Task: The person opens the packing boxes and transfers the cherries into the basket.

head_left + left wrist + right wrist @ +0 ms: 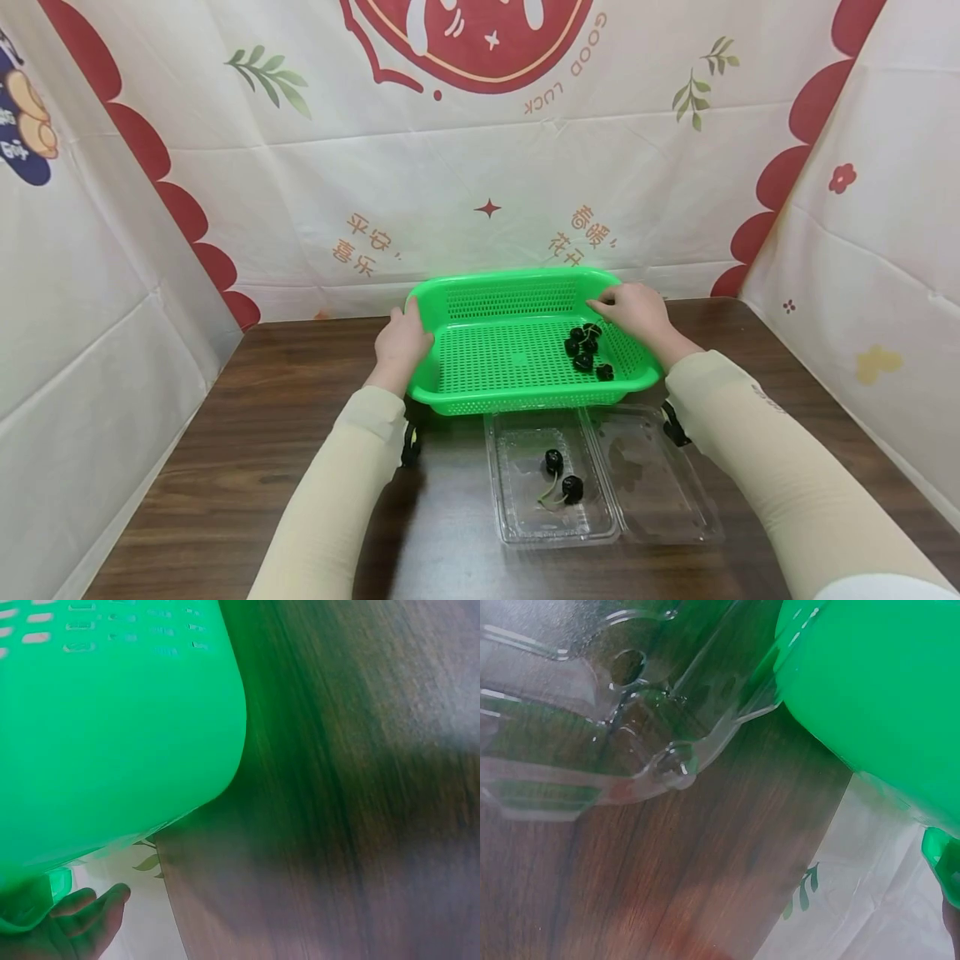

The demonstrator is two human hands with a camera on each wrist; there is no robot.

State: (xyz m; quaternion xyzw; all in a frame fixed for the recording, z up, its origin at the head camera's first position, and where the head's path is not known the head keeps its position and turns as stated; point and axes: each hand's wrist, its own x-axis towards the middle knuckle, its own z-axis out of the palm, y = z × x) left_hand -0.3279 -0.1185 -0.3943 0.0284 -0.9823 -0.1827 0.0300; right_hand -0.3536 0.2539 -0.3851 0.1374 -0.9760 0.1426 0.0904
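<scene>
A green plastic basket (480, 400) with slotted sides stands at the back of the table. My left hand (401, 340) holds its left rim, with fingers (96, 919) showing beyond the green wall in the left wrist view. At the opposite end, my right hand (637, 312) grips the right rim, its fingertips over the inside. Several dark cherries (583, 346) lie in the basket's right part. In front of it sits a clear plastic clamshell box (517, 508), lid opened flat to the right. Two stemmed cherries (572, 490) rest in the box's left half.
The clamshell's clear lid (667, 500) lies beside my right forearm, its corner close to the basket in the right wrist view. A printed white cloth (450, 183) hangs behind the brown wooden table (247, 467) and along both sides.
</scene>
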